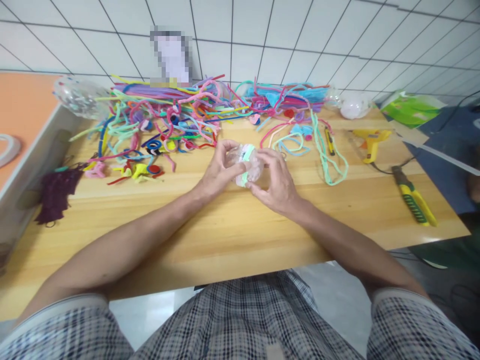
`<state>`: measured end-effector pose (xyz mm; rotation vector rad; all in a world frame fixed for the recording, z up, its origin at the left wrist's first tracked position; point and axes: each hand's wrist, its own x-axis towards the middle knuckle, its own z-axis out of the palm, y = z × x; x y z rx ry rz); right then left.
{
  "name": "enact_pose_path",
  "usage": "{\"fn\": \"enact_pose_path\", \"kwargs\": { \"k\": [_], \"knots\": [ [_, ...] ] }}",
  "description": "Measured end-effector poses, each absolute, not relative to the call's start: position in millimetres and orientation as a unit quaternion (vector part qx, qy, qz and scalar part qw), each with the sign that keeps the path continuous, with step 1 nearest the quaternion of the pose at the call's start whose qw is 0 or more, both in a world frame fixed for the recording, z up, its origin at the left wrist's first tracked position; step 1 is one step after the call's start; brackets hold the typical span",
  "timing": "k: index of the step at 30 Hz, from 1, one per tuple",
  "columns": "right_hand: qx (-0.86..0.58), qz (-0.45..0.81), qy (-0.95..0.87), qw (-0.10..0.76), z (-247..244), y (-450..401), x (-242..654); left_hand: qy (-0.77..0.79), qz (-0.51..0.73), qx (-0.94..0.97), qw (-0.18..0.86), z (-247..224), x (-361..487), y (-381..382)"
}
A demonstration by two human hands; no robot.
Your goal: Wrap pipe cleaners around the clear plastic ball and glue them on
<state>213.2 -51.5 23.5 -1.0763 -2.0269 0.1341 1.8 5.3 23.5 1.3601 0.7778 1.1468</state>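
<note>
A clear plastic ball (pixel 256 169) with a mint-green pipe cleaner (pixel 245 172) running round its middle is held just above the table. My left hand (pixel 224 169) grips its left side, the thumb laid across the front. From the right, my right hand (pixel 276 179) closes on the other side with thumb and fingers. What lies inside the ball is blurred. Beyond my hands spreads a heap of coloured pipe cleaners (pixel 150 107). A long mint-green pipe cleaner loop (pixel 325 170) lies to the right of my right hand.
On the right are a yellow glue gun (pixel 372 142), yellow-green pliers (pixel 412 197) and a yellow utility knife (pixel 329 141). A dark purple tasselled piece (pixel 60 192) lies at the left edge. Clear balls (pixel 80 95) and a green packet (pixel 410 108) stand near the tiled wall (pixel 285 40).
</note>
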Motion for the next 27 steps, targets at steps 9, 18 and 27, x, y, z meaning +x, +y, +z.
{"fn": "enact_pose_path", "kwargs": {
  "k": [9,18,27],
  "knots": [
    [-0.424,0.05,-0.816,0.389,23.5,-54.0,218.1,0.334,0.439,0.563,0.615,35.3,0.6,4.6],
    [-0.47,0.167,-0.772,0.395,35.8,-60.4,251.2,0.361,0.436,0.623,0.539,29.1,-6.8,5.0],
    [-0.84,-0.013,-0.325,0.434,35.1,-58.0,461.9,0.379,0.477,0.626,0.486,10.6,-11.2,17.1]
  ]
}}
